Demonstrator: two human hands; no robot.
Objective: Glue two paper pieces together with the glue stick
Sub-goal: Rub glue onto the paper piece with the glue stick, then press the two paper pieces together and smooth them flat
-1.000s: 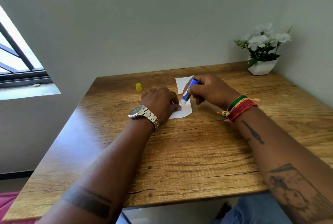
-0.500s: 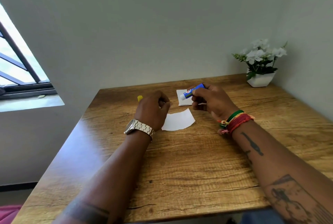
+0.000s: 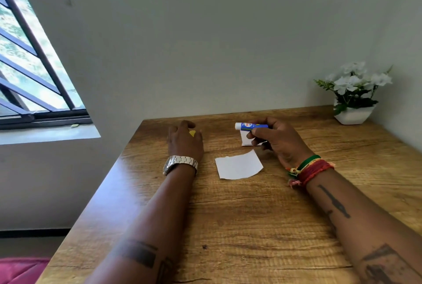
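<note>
1. Two hands working: my right hand [image 3: 277,141] is clamped on the glue stick [image 3: 251,126], held level, tip bare and pointing left.
2. My left hand [image 3: 185,141] curls over the yellow cap [image 3: 192,133]; whether it grips yet, I cannot tell.
3. Near paper [image 3: 238,166] lies flat between my wrists; far paper [image 3: 246,138] sits partly under the right hand.
4. Judgement: recapping comes next. Bring the cap straight on and keep the tip off the table [image 3: 251,226].

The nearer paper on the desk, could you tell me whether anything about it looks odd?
The nearer paper lies askew, with uneven edges and one rounded corner, as if roughly cut. Nothing is spilled.
</note>
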